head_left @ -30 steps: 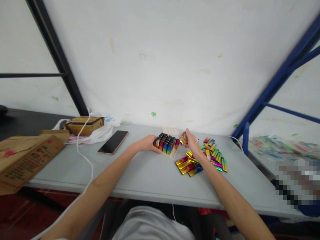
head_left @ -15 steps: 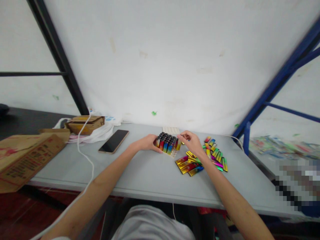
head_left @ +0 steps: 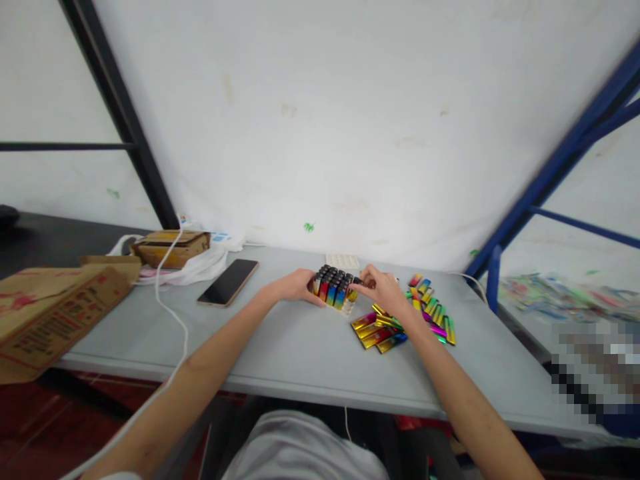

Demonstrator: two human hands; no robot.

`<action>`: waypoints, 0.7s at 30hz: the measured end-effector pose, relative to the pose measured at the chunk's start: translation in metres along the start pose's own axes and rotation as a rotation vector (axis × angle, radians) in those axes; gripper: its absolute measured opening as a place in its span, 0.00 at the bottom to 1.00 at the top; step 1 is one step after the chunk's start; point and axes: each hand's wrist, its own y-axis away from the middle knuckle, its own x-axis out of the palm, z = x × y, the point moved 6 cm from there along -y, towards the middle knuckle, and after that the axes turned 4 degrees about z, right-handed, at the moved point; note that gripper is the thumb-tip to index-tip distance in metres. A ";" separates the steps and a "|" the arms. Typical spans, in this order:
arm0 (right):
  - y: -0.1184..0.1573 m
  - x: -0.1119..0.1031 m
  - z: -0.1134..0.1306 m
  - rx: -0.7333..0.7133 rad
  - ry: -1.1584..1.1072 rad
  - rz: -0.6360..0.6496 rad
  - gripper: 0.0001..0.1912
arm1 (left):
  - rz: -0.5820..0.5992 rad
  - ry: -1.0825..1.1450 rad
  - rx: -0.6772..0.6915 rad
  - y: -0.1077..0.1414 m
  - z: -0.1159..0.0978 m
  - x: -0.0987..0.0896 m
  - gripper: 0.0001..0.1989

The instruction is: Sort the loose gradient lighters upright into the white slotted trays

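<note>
Rows of lighters (head_left: 333,285) with black tops and shiny red, blue and gold bodies stand upright, packed together in a whitish holder (head_left: 347,309). My left hand (head_left: 303,287) is curved round the left side of this block, thumb at the front, steadying it. At the block's right side, my right hand (head_left: 379,288) has its fingers pinched at a gold-coloured lighter (head_left: 353,294), which they partly hide. Loose lighters (head_left: 377,330) in gold, red, green and purple lie in a heap under and beside my right forearm.
A second white holder (head_left: 342,261) lies against the wall behind the block. To the left are a dark phone (head_left: 229,283), a small cardboard box (head_left: 173,248) on a plastic bag, and a larger carton (head_left: 65,313). A white cable (head_left: 170,307) crosses my left forearm.
My right hand has moved slightly left and in against the right side of the block, its fingers now at the lighters there. My left hand stays on the block.
</note>
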 end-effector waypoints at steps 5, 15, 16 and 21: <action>0.000 0.000 0.001 -0.019 0.005 0.012 0.21 | -0.003 -0.009 0.016 -0.001 0.000 0.000 0.31; 0.000 0.000 0.002 -0.067 -0.089 0.049 0.22 | -0.006 -0.029 0.019 -0.001 0.000 0.000 0.32; 0.001 -0.001 0.003 -0.074 -0.097 0.040 0.22 | -0.007 -0.029 0.015 -0.001 0.000 0.000 0.32; 0.000 -0.012 0.001 -0.058 -0.085 -0.055 0.19 | -0.008 -0.039 0.024 -0.001 0.000 0.000 0.33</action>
